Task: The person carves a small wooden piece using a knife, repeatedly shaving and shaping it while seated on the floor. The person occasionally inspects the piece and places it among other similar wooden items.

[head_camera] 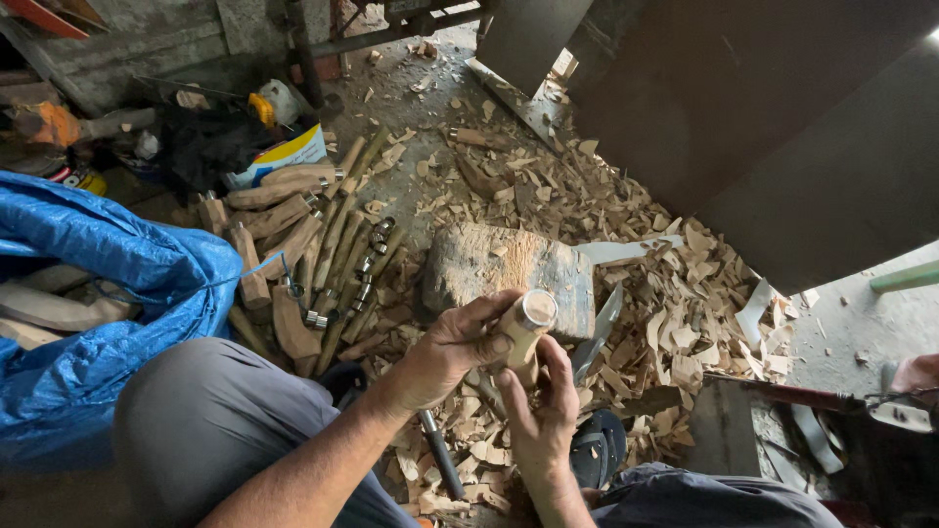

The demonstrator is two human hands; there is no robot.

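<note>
Wooden handle (521, 332) with a metal ferrule cap on its top end, held upright at lower centre of the frame, just in front of the chopping block. Left hand (452, 350) wrapped around the handle's upper part, fingers curled shut on it, thumb near the cap. Right hand (541, 416) below it, fingers pressed against the handle's lower part, palm facing up; whether it fully grips is hard to tell, the lower end is hidden.

Chopping block (509, 266), a worn wood slab, sits at frame centre on the floor, touching the handle's far side in this view. A flat metal blade (599, 332) leans beside the block's right edge. Wood chips (675, 313) cover the floor around the block, thickest to the right and upper centre. A dark metal rod (440, 455) lies among chips under the left forearm. A sandal (599, 448) shows just right of the right hand.

Left of the block: a pile of finished wooden handles (293, 244), several with metal ferrules. Far left, a blue tarp bag (88, 323). Person's grey-trousered knee (210, 420) fills lower left. Dark metal panels (782, 127) upper right.
</note>
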